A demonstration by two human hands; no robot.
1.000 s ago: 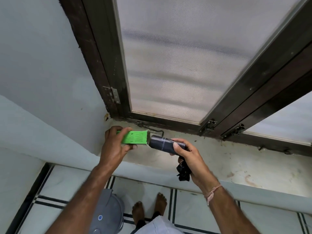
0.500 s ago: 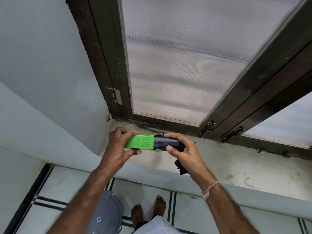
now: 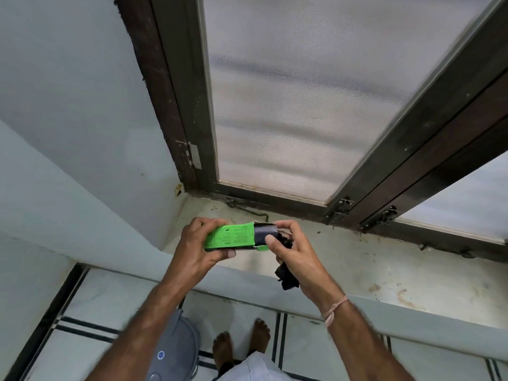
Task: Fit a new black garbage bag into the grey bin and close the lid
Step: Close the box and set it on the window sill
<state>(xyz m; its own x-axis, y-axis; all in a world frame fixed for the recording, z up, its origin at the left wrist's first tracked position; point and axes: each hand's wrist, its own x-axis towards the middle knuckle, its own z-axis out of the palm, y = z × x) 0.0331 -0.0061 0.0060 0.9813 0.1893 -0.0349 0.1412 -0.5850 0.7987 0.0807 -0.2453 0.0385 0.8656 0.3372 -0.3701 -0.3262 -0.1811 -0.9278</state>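
My left hand (image 3: 196,247) grips a green cardboard box (image 3: 231,237) above the window sill. A dark roll of garbage bags (image 3: 262,234) sticks out of the box's right end, mostly inside it. My right hand (image 3: 295,255) pinches the roll's exposed end with thumb and fingers. A crumpled black garbage bag (image 3: 286,276) is also held in that palm and hangs below it. The grey bin (image 3: 176,350) stands on the floor below my left forearm, its lid down, partly hidden by the arm.
A stained window sill (image 3: 371,268) runs under a dark-framed mesh window (image 3: 302,92) with latches. A pale wall stands at the left. My bare feet (image 3: 242,345) rest on the white tiled floor beside the bin.
The roll has slid further into the green box as both hands came together and lowered slightly. The loose black bag stays in my right hand.
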